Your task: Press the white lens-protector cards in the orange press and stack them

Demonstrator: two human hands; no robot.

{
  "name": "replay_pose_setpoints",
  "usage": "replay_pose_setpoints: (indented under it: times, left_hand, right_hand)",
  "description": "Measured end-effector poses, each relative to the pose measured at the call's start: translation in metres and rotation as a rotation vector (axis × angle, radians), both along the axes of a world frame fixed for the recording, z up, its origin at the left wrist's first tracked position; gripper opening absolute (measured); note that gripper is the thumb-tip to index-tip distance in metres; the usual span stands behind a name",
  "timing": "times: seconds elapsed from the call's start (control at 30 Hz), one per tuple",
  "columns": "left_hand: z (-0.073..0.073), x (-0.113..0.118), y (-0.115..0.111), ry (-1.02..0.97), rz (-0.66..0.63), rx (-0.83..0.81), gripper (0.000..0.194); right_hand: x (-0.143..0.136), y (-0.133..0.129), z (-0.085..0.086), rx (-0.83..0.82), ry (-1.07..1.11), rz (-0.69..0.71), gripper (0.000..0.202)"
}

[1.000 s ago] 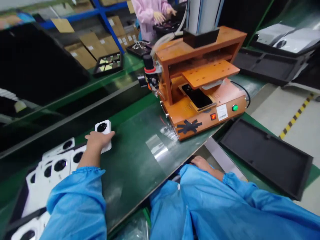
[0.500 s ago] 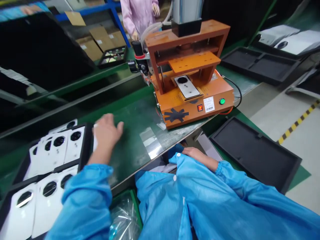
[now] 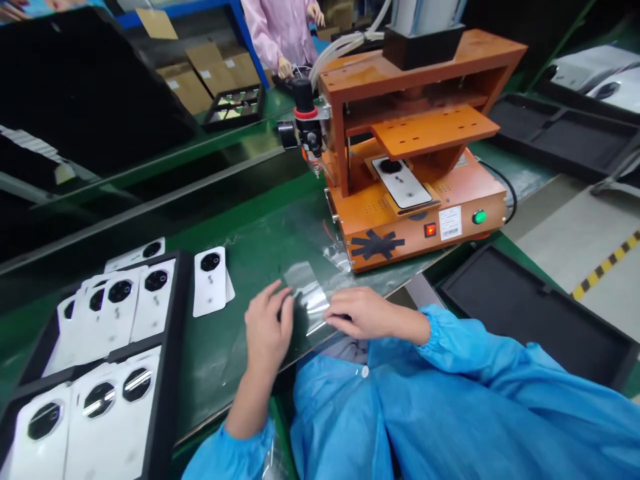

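A clear plastic film lies on the green bench top in front of me, glare across its lower part. My left hand is just left of the film, fingers bent and apart, holding nothing visible. From the other side, my right hand pinches at the film's right edge; its fingertips are partly hidden. Left of my hands, a white phone back cover with a round black camera area rests on another white piece. One more white back cover lies on the orange press, below its raised plate.
A black tray of several white covers stands at the left. Another black tray is at the right, beside the bench edge. A person in a pink coat stands across the bench, near cardboard boxes.
My left hand has left the white cover near the tray and moved right to the film. My right hand has risen from my lap to the film. The view has shifted slightly.
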State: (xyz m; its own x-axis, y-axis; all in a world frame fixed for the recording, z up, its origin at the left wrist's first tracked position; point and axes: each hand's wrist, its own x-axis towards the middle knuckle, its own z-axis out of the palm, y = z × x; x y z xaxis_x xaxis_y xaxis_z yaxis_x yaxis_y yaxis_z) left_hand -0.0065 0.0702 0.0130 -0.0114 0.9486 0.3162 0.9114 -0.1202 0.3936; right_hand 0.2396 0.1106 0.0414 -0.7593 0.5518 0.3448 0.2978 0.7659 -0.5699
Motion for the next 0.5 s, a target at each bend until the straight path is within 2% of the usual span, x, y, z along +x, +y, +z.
replay_pose_setpoints:
  times: [0.1, 0.2, 0.3, 0.5]
  left_hand:
    - [-0.004, -0.015, 0.046, -0.026, 0.097, 0.055, 0.035]
    - [-0.012, -0.017, 0.069, -0.037, 0.114, 0.062, 0.026]
    - [-0.015, -0.015, 0.067, -0.07, 0.133, 0.083, 0.02]
    - [-0.001, -0.016, 0.053, -0.179, 0.099, 0.098, 0.018]
  right_hand:
    - [-0.029, 0.033, 0.005, 0.039, -0.008, -0.111, 0.016]
    - [-0.053, 0.062, 0.008, 0.081, -0.056, -0.251, 0.017]
    - [-0.069, 0.081, 0.005, 0.154, -0.085, -0.286, 0.017]
    - [-0.085, 0.095, -0.004, 0.286, -0.074, -0.164, 0.022]
